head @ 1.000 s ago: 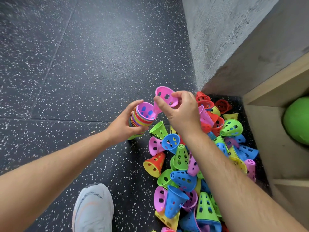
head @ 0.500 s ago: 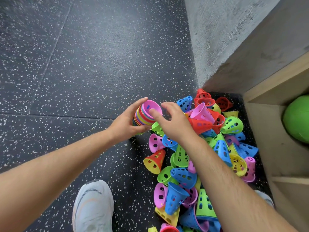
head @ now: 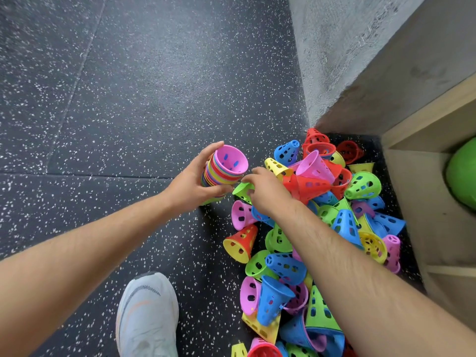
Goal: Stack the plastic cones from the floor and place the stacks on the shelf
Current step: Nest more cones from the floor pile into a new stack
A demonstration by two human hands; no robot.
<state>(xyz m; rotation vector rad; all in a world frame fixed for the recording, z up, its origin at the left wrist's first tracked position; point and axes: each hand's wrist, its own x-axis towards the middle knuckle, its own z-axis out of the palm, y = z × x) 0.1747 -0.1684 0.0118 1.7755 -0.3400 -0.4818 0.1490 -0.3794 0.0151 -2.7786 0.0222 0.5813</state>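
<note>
Has dropped right hand [head: 268, 195] from stack [head: 222, 173], fingers pinching a green cone [head: 242, 190] in the pile [head: 286, 266]; grips stack in curled left hand [head: 190, 185] just beside it; sees a ball [head: 463, 173] in the shelf [head: 417, 202].

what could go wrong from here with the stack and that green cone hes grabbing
1. The left hand grips the tilted multicoloured stack of nested plastic cones from one side only; pushing another cone on could slip it loose.
2. The right hand pinches the lime-green perforated plastic cone at the edge of the pile; pulling it out may tumble the red perforated cones lying beside it.
</note>
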